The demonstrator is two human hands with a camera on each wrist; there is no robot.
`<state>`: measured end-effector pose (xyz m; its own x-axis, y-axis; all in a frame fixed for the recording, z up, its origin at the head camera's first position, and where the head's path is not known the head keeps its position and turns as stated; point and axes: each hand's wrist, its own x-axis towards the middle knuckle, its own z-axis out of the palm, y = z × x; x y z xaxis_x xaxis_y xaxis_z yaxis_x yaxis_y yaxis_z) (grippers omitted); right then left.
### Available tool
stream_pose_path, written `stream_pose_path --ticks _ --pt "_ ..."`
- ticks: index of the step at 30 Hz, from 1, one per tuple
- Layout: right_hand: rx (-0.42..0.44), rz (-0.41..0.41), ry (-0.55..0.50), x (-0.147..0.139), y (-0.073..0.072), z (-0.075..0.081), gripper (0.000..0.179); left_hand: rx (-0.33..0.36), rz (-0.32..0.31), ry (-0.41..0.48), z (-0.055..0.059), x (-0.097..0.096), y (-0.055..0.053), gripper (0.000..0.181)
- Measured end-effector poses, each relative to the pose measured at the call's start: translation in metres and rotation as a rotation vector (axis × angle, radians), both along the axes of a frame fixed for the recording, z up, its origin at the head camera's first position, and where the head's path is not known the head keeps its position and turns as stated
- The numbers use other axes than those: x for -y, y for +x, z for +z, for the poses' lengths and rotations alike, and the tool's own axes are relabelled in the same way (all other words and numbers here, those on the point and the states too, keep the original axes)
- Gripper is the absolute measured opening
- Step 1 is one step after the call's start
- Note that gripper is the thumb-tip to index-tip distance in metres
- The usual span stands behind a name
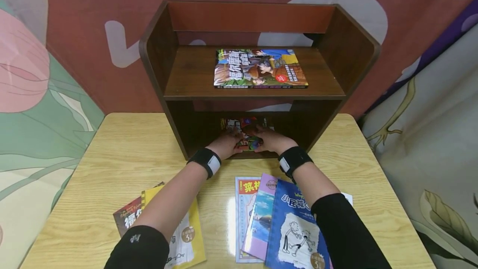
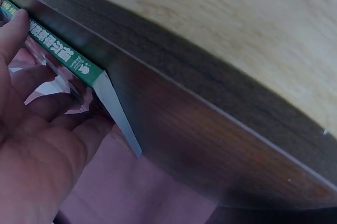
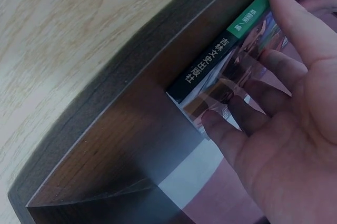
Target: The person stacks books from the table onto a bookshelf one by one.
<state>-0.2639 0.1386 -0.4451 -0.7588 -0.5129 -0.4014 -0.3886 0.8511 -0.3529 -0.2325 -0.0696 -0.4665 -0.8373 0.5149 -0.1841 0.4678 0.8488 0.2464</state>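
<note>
On the lower shelf of a dark brown wooden bookshelf [image 1: 179, 74] lies a colorful paperback book [image 1: 247, 141], its cover facing up. My left hand [image 1: 225, 143] is at the book's left part, thumb against the green spine [image 2: 66, 55] and the other fingers spread over the cover. At the right part, my right hand [image 1: 275, 140] touches the same book, its thumb on the spine and its extended fingers on the cover. Both hands partly hide the cover. Another colorful book [image 1: 261, 69] lies flat on the upper shelf.
The bookshelf stands at the back of a light wood table [image 1: 130, 148]. Left of front lie a yellow book [image 1: 194, 240] and a brown book [image 1: 127, 217], partly under my left arm. To the right overlap a light-blue book [image 1: 243, 219], a purple book [image 1: 259, 223] and a blue book [image 1: 274, 240].
</note>
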Motion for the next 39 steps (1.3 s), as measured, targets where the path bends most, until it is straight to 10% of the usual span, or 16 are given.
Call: stream_pose_path --ticks 19,27,39 --pt "-0.07 0.012 0.102 0.013 0.004 -0.003 0.072 -0.194 0.013 -0.108 -0.008 0.003 0.007 0.061" --pt "-0.099 0.039 0.063 0.009 0.006 -0.003 0.068 -0.276 0.068 -0.022 -0.008 0.001 0.017 0.055" --pt "-0.356 0.137 -0.016 0.008 0.038 -0.003 0.068 -0.281 0.074 0.034 -0.009 -0.001 0.022 0.045"
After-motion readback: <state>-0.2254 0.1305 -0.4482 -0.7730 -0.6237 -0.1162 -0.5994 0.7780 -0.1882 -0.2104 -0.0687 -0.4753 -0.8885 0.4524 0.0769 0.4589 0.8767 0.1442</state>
